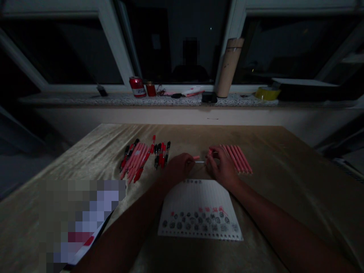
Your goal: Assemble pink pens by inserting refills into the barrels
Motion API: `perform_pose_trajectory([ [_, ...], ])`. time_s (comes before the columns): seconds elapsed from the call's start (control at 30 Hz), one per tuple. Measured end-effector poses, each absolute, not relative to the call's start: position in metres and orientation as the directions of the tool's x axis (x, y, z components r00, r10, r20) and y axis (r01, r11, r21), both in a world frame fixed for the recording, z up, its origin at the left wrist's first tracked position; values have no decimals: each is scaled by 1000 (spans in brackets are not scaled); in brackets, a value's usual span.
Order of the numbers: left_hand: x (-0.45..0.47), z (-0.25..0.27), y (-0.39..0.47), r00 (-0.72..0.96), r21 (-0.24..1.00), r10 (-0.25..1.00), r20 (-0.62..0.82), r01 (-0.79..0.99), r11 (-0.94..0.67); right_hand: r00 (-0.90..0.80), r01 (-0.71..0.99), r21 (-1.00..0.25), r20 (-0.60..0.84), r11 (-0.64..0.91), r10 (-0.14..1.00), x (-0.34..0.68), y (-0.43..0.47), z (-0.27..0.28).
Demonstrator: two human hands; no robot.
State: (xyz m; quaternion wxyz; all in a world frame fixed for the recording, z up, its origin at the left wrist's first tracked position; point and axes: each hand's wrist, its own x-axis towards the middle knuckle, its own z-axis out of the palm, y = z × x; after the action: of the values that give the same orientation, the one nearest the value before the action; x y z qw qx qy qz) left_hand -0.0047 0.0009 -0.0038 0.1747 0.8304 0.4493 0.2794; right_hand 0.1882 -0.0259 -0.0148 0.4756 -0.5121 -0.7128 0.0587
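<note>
Above the top edge of a lined sheet of paper [199, 199], my left hand [179, 167] and my right hand [220, 165] face each other, fingers closed. A thin pale rod [200, 162], like a pen refill, spans the gap between them. A short pink pen piece [196, 157] sticks out by my left fingertips. In my right fingers is another pink pen piece [210, 151]. Just right of that hand lies a neat row of pink pens [237, 159]. Left of my left hand are black and red pens [162, 154] and a pile of pink pens [136, 161].
A blurred-out flat object [93, 220] lies at the table's left front. Along the window sill [113, 99] stand a red can [137, 87], a red jar [150, 89], a tall tan tube [230, 68] and a yellow tape roll [267, 93]. A cloth [270, 151] covers the table.
</note>
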Motion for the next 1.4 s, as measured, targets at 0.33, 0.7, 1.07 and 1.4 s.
perform_pose_trajectory([
  [0.33, -15, -5, 21, -91, 986, 982, 163, 45, -159, -128, 739, -471, 604, 482, 787, 187, -28, -9],
  [0.7, -16, -3, 17, -22, 983, 983, 185, 10, -184, -163, 781, -412, 590, 468, 791, 189, -27, -9],
  [1.07, -13, 0, 15, -19, 982, 988, 150, 116, -147, -230, 725, -417, 603, 548, 764, 187, -29, -9],
  [1.4, 7, -2, -4, 250, 972, 957, 149, 140, -188, -402, 673, -383, 529, 633, 748, 185, -32, -7],
])
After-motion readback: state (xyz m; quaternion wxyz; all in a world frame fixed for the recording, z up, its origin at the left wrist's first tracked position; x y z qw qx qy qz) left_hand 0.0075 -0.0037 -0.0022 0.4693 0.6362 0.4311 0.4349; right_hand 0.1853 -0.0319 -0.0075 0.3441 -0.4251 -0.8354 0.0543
